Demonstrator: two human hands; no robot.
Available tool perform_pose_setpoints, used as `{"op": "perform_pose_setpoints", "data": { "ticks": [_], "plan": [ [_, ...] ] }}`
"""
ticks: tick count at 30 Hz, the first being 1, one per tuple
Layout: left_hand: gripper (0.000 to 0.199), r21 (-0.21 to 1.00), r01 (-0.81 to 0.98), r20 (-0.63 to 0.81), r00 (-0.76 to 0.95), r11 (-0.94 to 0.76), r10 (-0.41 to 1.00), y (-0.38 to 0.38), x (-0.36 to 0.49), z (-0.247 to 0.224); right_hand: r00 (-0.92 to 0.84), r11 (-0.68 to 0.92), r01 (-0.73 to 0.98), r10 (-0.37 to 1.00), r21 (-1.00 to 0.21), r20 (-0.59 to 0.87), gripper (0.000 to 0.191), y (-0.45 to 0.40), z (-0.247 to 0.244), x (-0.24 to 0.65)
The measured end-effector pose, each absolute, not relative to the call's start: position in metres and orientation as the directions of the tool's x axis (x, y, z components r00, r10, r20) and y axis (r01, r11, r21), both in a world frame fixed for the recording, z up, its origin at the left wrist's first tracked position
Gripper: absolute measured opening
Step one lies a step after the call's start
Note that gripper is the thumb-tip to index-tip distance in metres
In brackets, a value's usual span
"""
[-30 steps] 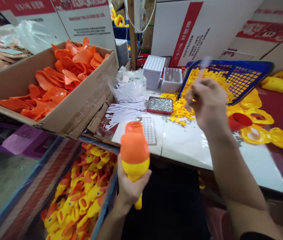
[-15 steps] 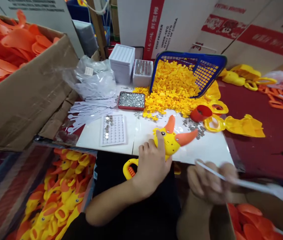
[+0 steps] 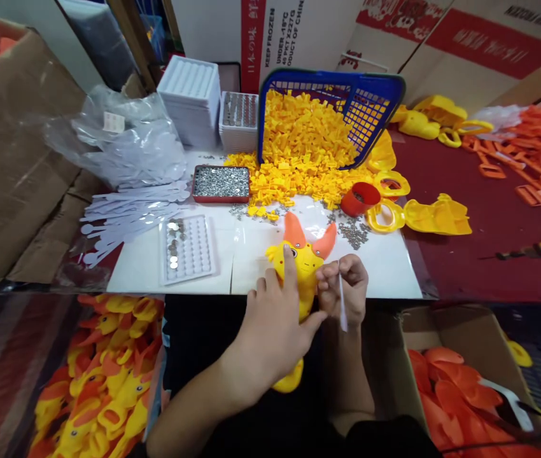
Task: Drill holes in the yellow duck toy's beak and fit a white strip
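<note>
My left hand (image 3: 273, 318) grips a yellow duck-head toy (image 3: 302, 264) with an open orange beak, held at the near edge of the white table (image 3: 385, 273). Its yellow handle sticks out below my palm. My right hand (image 3: 347, 289) sits just right of the toy's head and pinches a thin white plastic strip (image 3: 342, 305) that hangs down from my fingers. Both hands are close together over the table edge.
A tipped blue basket (image 3: 375, 102) spills small yellow parts (image 3: 303, 146). A red tray of metal bits (image 3: 221, 183), a white tray with discs (image 3: 187, 248), white strips (image 3: 122, 213), a red cup (image 3: 359, 198), yellow shells (image 3: 435, 216), and boxes of orange pieces (image 3: 456, 401) and finished toys (image 3: 103, 375) surround me.
My view swung right from the big box of orange parts. The toy came down from upright onto the table edge. My right hand dropped low, then rose beside the toy with the white strip.
</note>
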State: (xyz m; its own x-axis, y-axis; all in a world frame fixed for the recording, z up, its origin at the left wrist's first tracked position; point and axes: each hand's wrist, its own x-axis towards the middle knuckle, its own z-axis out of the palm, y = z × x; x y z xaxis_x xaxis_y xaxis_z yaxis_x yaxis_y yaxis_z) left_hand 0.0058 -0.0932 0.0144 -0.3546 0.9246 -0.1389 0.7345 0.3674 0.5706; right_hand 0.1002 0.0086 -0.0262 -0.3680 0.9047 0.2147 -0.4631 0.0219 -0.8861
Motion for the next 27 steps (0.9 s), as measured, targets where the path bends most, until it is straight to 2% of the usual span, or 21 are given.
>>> {"op": "perform_pose_setpoints", "data": {
  "ticks": [2, 4, 7, 10, 12, 14, 17, 19, 23, 27],
  "plan": [
    [0.083, 0.708, 0.652, -0.138, -0.247, 0.269, 0.959, -0.100, -0.008, 0.018, -0.301, 0.052, -0.466, 0.929, -0.883, 0.214, 0.032, 0.009, -0.030, 0.100],
    [0.069, 0.826, 0.525, -0.119, -0.192, 0.204, 0.974, -0.102, -0.024, 0.017, -0.258, 0.078, -0.469, 0.940, -0.880, 0.222, 0.036, 0.011, -0.033, 0.101],
    [0.048, 0.945, 0.252, -0.144, -0.255, 0.210, 0.956, -0.096, -0.039, 0.004, -0.227, 0.111, -0.473, 0.943, -0.874, 0.243, 0.040, 0.013, -0.034, 0.100],
    [0.036, 0.974, -0.103, -0.228, -0.394, 0.203, 0.890, -0.086, -0.042, -0.012, -0.221, 0.124, -0.463, 0.943, -0.878, 0.250, 0.035, 0.012, -0.031, 0.096],
    [0.032, 0.951, -0.236, -0.284, -0.402, 0.201, 0.871, -0.079, -0.041, -0.019, -0.189, 0.115, -0.422, 0.959, -0.899, 0.212, 0.025, 0.008, -0.028, 0.094],
    [0.035, 0.945, -0.233, -0.305, -0.371, 0.230, 0.877, -0.075, -0.041, -0.022, -0.146, 0.106, -0.366, 0.975, -0.924, 0.170, 0.015, 0.005, -0.026, 0.093],
    [0.042, 0.962, -0.129, -0.273, -0.394, 0.241, 0.878, -0.073, -0.040, -0.020, -0.142, 0.131, -0.289, 0.974, -0.948, 0.178, 0.023, 0.002, -0.027, 0.095],
    [0.042, 0.972, -0.064, -0.232, -0.448, 0.228, 0.864, -0.073, -0.038, -0.019, -0.142, 0.215, -0.271, 0.955, -0.938, 0.260, 0.028, 0.005, -0.028, 0.100],
    [0.042, 0.980, 0.056, -0.134, -0.529, 0.192, 0.838, -0.076, -0.035, -0.023, -0.118, 0.419, -0.274, 0.879, -0.866, 0.462, 0.027, 0.016, -0.026, 0.113],
    [0.042, 0.987, 0.028, -0.119, -0.535, 0.159, 0.836, -0.079, -0.035, -0.028, -0.217, 0.414, -0.215, 0.863, -0.885, 0.456, 0.022, 0.019, -0.022, 0.118]
  ]
}}
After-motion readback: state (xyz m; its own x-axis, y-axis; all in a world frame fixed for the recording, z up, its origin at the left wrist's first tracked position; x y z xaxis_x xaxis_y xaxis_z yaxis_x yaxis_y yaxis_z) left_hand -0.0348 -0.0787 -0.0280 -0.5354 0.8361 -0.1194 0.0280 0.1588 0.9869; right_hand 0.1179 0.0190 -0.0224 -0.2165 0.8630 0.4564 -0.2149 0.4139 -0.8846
